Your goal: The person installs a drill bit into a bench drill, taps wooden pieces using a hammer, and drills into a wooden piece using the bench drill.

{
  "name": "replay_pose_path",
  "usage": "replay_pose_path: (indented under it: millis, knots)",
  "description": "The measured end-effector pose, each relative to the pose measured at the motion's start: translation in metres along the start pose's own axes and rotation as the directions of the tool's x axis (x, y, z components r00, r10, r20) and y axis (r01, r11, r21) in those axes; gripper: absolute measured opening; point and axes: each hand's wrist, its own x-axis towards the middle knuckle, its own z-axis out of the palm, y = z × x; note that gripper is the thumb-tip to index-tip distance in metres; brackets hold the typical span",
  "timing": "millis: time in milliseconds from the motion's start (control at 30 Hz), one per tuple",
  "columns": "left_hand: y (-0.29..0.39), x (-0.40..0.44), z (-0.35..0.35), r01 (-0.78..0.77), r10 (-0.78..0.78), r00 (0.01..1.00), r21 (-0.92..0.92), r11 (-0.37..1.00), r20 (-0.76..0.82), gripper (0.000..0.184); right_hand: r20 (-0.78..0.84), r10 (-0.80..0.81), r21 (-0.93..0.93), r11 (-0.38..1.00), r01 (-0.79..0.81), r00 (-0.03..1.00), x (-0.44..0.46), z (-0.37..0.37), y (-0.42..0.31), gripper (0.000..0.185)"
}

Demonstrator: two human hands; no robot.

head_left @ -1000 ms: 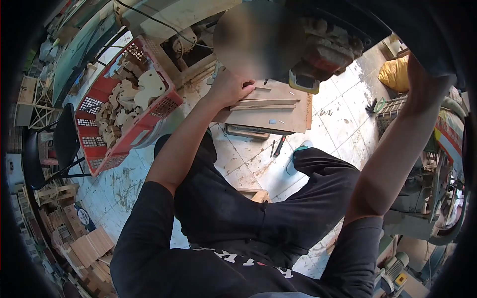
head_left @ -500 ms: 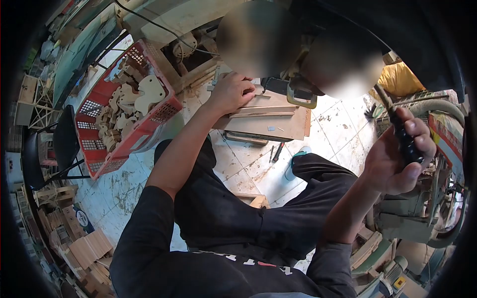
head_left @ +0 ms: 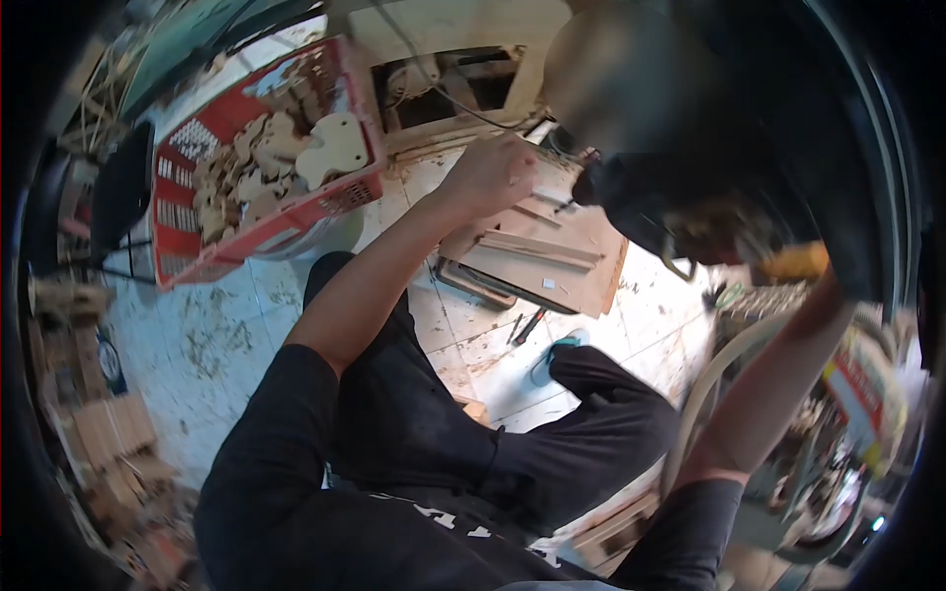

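Note:
My left hand [head_left: 498, 177] is at the far left edge of a low wooden board [head_left: 522, 266], its fingers curled and slightly blurred. Whatever is under or between those fingers is hidden. Beside it, thin wooden strips [head_left: 540, 248] lie across the board, along with a small pale chip [head_left: 549, 284]. On the right, my forearm [head_left: 774, 384] reaches up and away, and a large dark shape at the upper right covers the place where it ends. My right hand does not show.
A red crate [head_left: 266, 236] full of cut wooden shapes [head_left: 261, 163] stands at the left. A red-and-black tool [head_left: 529, 326] lies on the tiled floor [head_left: 434, 355]. A hose [head_left: 702, 404] curves at the right near a printed sack [head_left: 867, 404]. Stacked wood pieces [head_left: 113, 433] are lower left.
My right hand, which held a black-handled tool with a narrow shaft, has moved up and forward out of sight. My left hand stays by the board. The whole view has turned and shifted.

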Motion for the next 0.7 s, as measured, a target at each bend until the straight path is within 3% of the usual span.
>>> replay_pose_path:
  millis: [67, 100, 133, 200, 233, 300, 333, 400, 467, 533, 567, 600, 667, 700]
  knots:
    - [-0.011, 0.014, -0.024, 0.236, -0.239, 0.969, -0.048, 0.97, -0.058, 0.021, 0.075, 0.134, 0.002, 0.991, -0.135, 0.988, 0.051, -0.02, 0.046, 0.046]
    - [-0.027, 0.022, -0.024, 0.311, -0.304, 0.937, 0.016, 0.95, -0.172, 0.027, 0.11, 0.201, -0.009, 0.979, -0.201, 0.973, 0.015, 0.011, 0.039, 0.045]
    - [-0.049, 0.032, -0.024, 0.337, -0.33, 0.922, 0.001, 0.942, -0.203, 0.027, 0.14, 0.267, -0.032, 0.964, -0.265, 0.953, 0.039, -0.022, 0.048, 0.044]
    - [-0.092, 0.052, -0.024, 0.404, -0.414, 0.905, 0.105, 0.909, 0.102, 0.031, 0.184, 0.389, -0.094, 0.921, -0.378, 0.902, -0.027, -0.029, 0.008, 0.043]
    - [-0.102, 0.063, -0.022, 0.422, -0.428, 0.9, 0.084, 0.903, 0.079, 0.031, 0.199, 0.446, -0.134, 0.895, -0.426, 0.873, -0.15, 0.034, -0.047, 0.042]
    - [-0.114, 0.089, -0.019, 0.415, -0.419, 0.799, 0.108, 0.903, 0.431, 0.041, 0.207, 0.553, -0.223, 0.83, -0.512, 0.807, -0.233, 0.076, -0.064, 0.04]
    - [-0.115, 0.1, -0.022, 0.428, -0.424, 0.802, 0.091, 0.899, 0.419, 0.041, 0.2, 0.605, -0.268, 0.79, -0.551, 0.771, -0.25, 0.076, -0.056, 0.039]
    - [-0.106, 0.113, -0.033, 0.531, -0.506, 0.678, 0.122, 0.839, 0.533, 0.049, 0.159, 0.707, -0.354, 0.692, -0.629, 0.689, -0.266, 0.115, -0.001, 0.038]
    - [-0.113, 0.116, -0.027, 0.482, -0.478, 0.675, 0.156, 0.862, 0.562, 0.054, 0.091, 0.79, -0.428, 0.58, -0.693, 0.606, -0.322, 0.191, 0.077, 0.036]
    - [-0.139, 0.116, 0.008, 0.366, -0.373, 0.626, 0.165, 0.916, 0.685, 0.057, 0.012, 0.853, -0.486, 0.462, -0.742, 0.522, -0.336, 0.182, 0.119, 0.034]
    - [-0.144, 0.117, 0.021, 0.296, -0.386, 0.542, 0.261, 0.919, 0.746, 0.06, 0.052, 0.866, -0.607, 0.422, -0.673, 0.497, -0.346, 0.197, 0.127, 0.037]
    - [-0.142, 0.115, 0.026, 0.308, -0.386, 0.543, 0.251, 0.918, 0.746, 0.06, 0.087, 0.882, -0.716, 0.379, -0.586, 0.464, -0.361, 0.218, 0.134, 0.039]
    - [-0.135, 0.112, 0.026, 0.462, -0.383, 0.441, 0.16, 0.872, 0.812, 0.063, 0.214, 0.911, -0.735, 0.387, -0.556, 0.352, -0.369, 0.231, 0.151, 0.035]
    - [-0.139, 0.118, 0.025, 0.474, -0.365, 0.354, 0.171, 0.864, 0.861, 0.069, 0.232, 0.918, -0.682, 0.389, -0.619, 0.321, -0.371, 0.242, 0.154, 0.037]
